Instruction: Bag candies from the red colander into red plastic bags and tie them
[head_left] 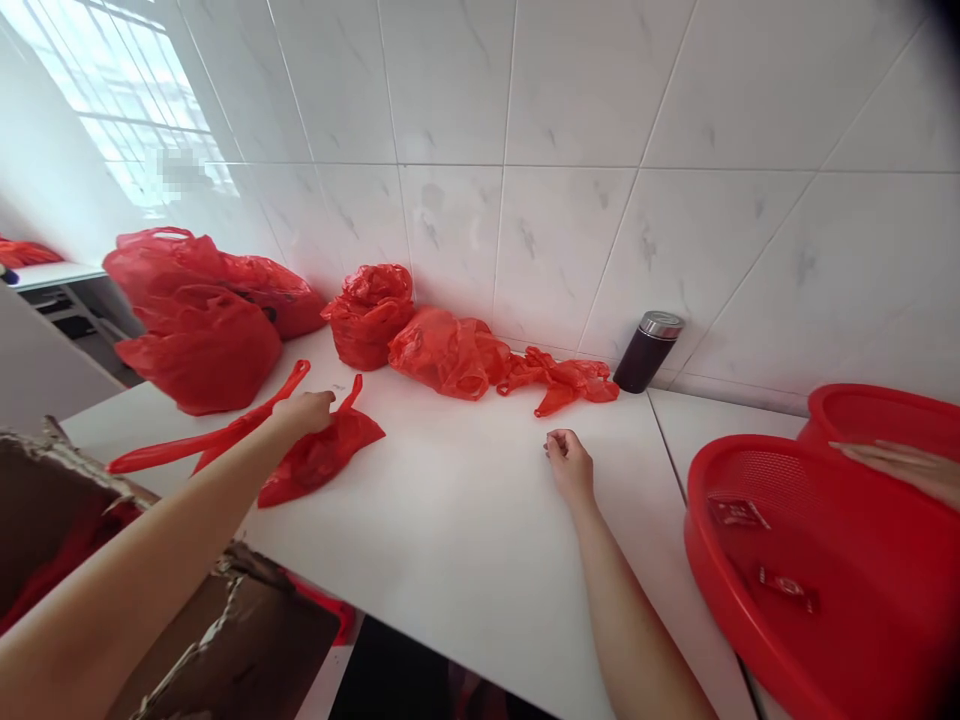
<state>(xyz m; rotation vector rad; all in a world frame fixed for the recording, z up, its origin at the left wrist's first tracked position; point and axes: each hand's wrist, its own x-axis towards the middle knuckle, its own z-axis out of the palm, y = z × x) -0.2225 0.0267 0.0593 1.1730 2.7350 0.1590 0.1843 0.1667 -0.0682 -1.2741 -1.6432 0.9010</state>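
My left hand (306, 412) is closed at the top of a red plastic bag (330, 455), which lies slack on the white table (465, 500). One bag handle sticks up beside my fingers. Under my left forearm stretches another long, flattened red plastic bag (225, 435). My right hand (571, 465) rests above the table with curled fingers, and nothing shows in them. Just beyond it, a crumpled red plastic bag (559, 380) lies near the wall.
Filled red bags (202, 350) stand back left, with more bundled bags (367, 320) along the tiled wall. A dark flask (646, 352) leans there. At right are red baskets (709, 560) with small packets (787, 585) and another person's hand (907, 468). A torn cardboard box (262, 640) sits front left.
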